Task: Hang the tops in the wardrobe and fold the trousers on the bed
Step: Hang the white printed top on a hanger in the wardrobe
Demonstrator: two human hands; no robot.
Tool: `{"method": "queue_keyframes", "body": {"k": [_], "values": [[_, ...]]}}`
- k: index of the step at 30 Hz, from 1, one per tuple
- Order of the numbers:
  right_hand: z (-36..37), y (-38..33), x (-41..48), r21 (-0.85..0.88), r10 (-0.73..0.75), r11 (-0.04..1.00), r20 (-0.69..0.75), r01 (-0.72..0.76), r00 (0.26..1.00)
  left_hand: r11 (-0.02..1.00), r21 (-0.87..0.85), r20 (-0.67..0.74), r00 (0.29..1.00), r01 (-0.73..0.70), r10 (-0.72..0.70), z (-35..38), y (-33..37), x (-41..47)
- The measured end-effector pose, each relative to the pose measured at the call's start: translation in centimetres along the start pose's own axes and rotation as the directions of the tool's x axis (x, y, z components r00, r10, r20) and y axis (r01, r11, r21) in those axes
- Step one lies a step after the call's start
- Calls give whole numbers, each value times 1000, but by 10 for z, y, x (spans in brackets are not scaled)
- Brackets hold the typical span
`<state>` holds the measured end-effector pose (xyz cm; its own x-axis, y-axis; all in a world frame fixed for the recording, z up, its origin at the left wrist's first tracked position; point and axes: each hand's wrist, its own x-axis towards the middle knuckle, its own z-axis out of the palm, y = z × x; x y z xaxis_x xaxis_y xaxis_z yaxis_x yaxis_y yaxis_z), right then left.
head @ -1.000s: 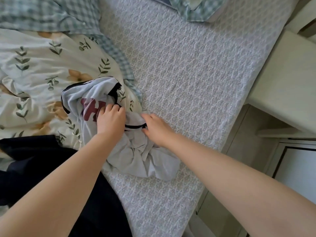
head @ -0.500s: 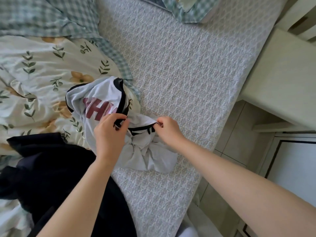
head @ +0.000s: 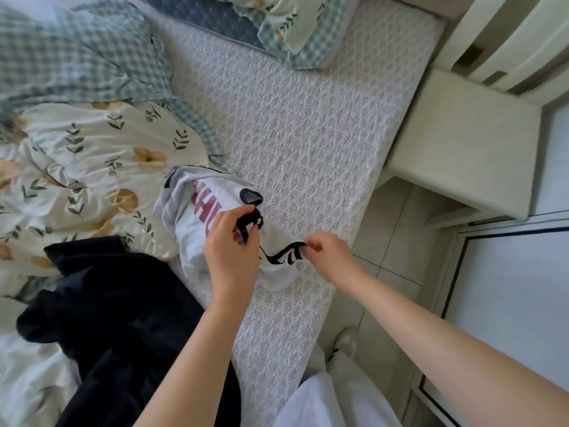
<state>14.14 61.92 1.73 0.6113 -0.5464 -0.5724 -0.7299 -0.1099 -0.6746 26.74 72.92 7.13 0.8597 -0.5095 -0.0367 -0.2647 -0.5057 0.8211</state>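
Grey patterned bed (head: 308, 124), near its right edge: left hand (head: 231, 251) and right hand (head: 328, 252) each pinch the black-trimmed white cotton top (head: 191, 229), likely spreading its neckline for hanging.

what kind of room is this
Most likely a bedroom. A bed with a patterned mattress cover fills the view, a floral duvet lies bunched on it beside a pillow, and a pale bedside cabinet stands next to it. Both hands hold a white top.

Floral duvet (head: 77, 180) rumpled left; pillow (head: 277, 23) top; nightstand (head: 468, 143) right.
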Motion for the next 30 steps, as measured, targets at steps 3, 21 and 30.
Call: {"method": "queue_keyframes", "body": {"k": [3,21,30], "values": [[-20,3,-27,-47,-8,999,22,9,1000,996,-84,67,997,-21,27,2,30,-23],[-130,32,-162,-289,-122,957,-440,-12,890,904,-372,446,813,-211,374,-23,191,-83],[-225,11,-222,110,-76,980,-557,164,827,855,-366,326,810,-368,488,-27,253,-49]]}}
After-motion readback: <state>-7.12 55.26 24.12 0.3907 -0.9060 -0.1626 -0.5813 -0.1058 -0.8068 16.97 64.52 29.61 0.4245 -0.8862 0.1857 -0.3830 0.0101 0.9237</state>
